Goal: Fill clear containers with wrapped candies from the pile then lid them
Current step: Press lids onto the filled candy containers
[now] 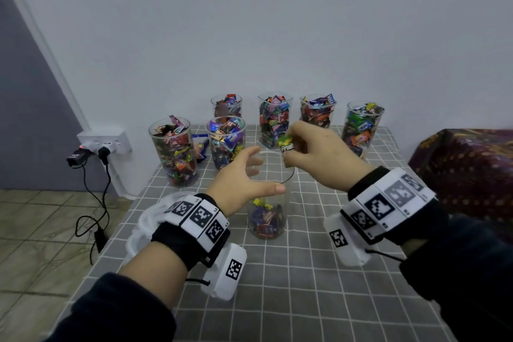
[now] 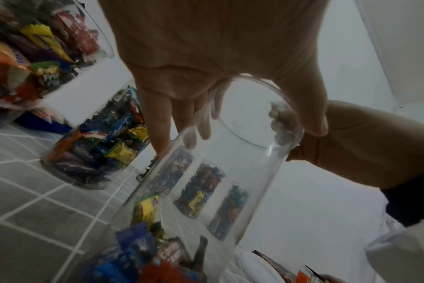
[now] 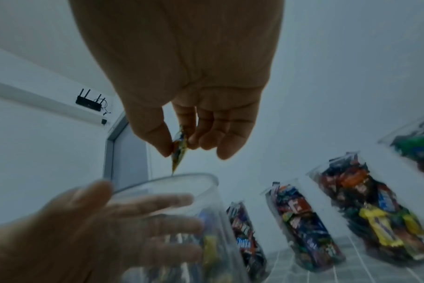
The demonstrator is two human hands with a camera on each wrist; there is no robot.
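Left hand [image 1: 242,187]: wrapped around the upper part of a clear container [image 1: 268,219], thumb on the near side, fingers [image 2: 157,126] on the far side, seen through the wall. Container: upright, near the middle of the surface [image 1: 305,300], without lid, holding a shallow layer of wrapped candies [image 1: 266,221] at the bottom only.

Right hand [image 1: 319,155]: directly above the container rim, pinching one green-and-yellow wrapped candy [image 1: 286,143] between thumb and fingertips [image 3: 194,141]; candy hanging just over the opening, lower tip close to the rim in the right wrist view.

Six full containers [image 1: 174,151] without lids: grouped along the far edge of the surface, from far left corner to far right corner, all heaped to the top with candies.

Stack of white lids [image 1: 144,223]: at the left edge, partly hidden behind the left wrist.
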